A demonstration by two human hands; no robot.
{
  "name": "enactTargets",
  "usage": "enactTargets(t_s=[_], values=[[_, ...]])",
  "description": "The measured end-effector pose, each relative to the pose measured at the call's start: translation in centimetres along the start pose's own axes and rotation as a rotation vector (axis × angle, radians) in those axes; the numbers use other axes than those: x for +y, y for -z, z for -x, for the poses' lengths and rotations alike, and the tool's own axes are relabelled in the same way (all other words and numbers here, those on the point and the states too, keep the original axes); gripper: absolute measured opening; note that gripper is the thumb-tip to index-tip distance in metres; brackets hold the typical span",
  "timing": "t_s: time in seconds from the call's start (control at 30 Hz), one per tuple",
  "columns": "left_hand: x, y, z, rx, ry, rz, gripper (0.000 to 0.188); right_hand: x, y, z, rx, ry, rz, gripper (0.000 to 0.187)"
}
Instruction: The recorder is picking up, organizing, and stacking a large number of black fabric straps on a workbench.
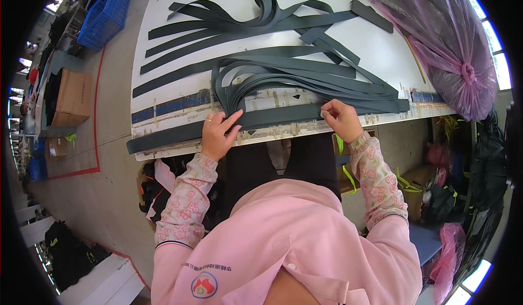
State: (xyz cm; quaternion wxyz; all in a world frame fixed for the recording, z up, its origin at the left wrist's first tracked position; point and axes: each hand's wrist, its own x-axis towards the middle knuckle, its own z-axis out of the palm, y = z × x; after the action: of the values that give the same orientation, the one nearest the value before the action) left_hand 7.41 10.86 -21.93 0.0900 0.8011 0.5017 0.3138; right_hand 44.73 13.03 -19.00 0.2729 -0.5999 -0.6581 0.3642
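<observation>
A long dark grey-green strap [283, 114] lies along the front edge of the white table, its left end reaching past the corner. My left hand [219, 135] rests on it with fingers apart, beside the bent end of a looped bundle of similar straps [305, 79]. Farther right, my right hand [344, 121] is over the same strap, thumb and fingertips pinched together. A small pale spot shows at that pinch; I cannot make out what it is. More loose straps [218, 30] spread and curl across the far part of the table.
The white table [180, 95] has worn tape along its front. A large pinkish plastic bag [457, 38], tied shut, bulges over its right side. At left stand a blue crate [103, 16] and a cardboard box [72, 98]. Dark bundles [444, 201] hang or lie at right.
</observation>
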Motion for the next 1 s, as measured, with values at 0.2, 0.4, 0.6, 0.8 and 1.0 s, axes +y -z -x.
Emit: enactTargets(t_s=[0.2,0.4,0.6,0.8,1.0], values=[[0.1,-0.1,0.0,-0.001,0.004,0.035,0.052,-0.3,-1.2,0.1,0.071,0.151,0.155,0.008],[0.0,-0.2,0.0,0.001,0.002,0.037,0.052,-0.1,-1.4,0.2,0.055,0.121,0.172,0.007],[0.0,-0.2,0.0,-0.005,0.004,0.025,0.052,0.1,-2.1,0.2,0.096,0.134,0.202,0.006],[-0.2,-0.3,0.2,-0.006,0.012,0.017,0.052,-0.8,-0.7,-0.2,-0.006,-0.046,-0.004,0.011],[-0.3,0.1,0.1,-0.001,-0.003,-0.016,0.047,-3.7,-2.2,0.3,-0.042,0.012,-0.105,0.015]])
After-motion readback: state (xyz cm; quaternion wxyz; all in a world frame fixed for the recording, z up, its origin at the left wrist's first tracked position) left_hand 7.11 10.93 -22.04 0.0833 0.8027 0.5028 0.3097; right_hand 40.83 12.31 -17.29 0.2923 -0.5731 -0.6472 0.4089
